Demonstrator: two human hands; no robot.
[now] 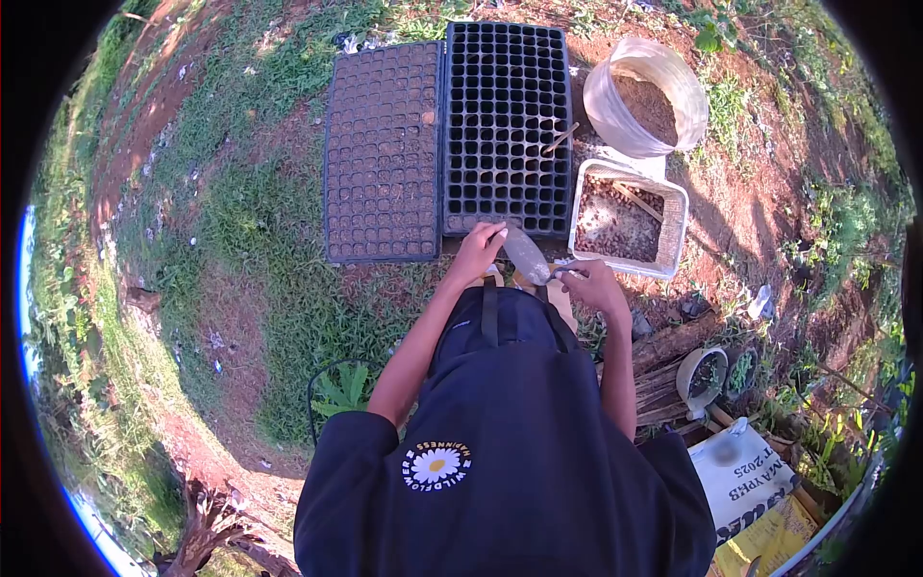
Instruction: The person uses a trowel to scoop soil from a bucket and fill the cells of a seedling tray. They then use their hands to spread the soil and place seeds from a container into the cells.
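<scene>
A greyish trowel-like tool [526,257] slants between my hands in front of my waist. My left hand [479,250] is closed near its upper end, at the near edge of the black seedling tray with empty cells [508,125]. My right hand [588,285] pinches the tool's lower end, where a handle seems to show. Left of the empty-celled tray lies a second tray filled with brown soil [383,154]. To the right stands a white rectangular basin [680,226] holding dark reddish bits and a stick.
A round whitish container with soil [620,120] stands beyond the basin. A thin stick [561,137] lies on the empty-celled tray. Logs [663,361], a small round pot [694,394] and a printed sack [735,471] are at the lower right. Grass and bare earth surround everything.
</scene>
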